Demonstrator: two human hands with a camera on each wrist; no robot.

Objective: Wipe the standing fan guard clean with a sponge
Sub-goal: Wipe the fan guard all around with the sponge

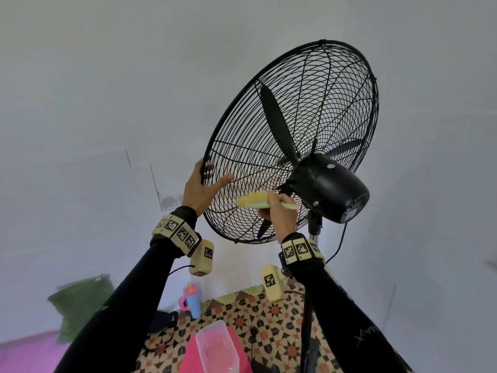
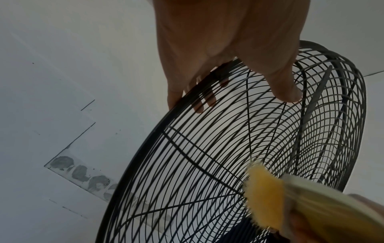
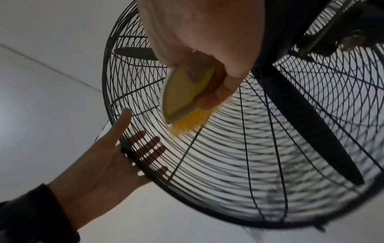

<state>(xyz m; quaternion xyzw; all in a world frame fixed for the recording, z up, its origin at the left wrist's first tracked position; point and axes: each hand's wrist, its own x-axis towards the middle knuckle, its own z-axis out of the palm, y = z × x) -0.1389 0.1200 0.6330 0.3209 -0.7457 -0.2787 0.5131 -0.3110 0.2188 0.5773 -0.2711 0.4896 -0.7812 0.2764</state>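
The left hand (image 1: 200, 188) sits at the fan guard (image 1: 290, 141)'s left rim; the brush (image 1: 255, 200) lies against the guard's rear, left of the motor housing (image 1: 328, 187).

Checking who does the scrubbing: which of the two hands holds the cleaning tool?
The right hand, which grips the yellow brush against the fan guard; the left hand only steadies the rim.

Both arms wore long black sleeves (image 1: 139, 286), snug to wrists. Left wrist carried band (image 1: 176, 231) of cream blocks printed with black-and-white square markers; cream box (image 1: 202, 258) with same marker hung at 5 o'clock of band, thin black cable beside it. Right wrist had matching marker band (image 1: 300, 250), second cream box (image 1: 272, 283) at 7 o'clock. Faint pale lettering (image 1: 367, 336) on right sleeve, unreadable. Hands bare.
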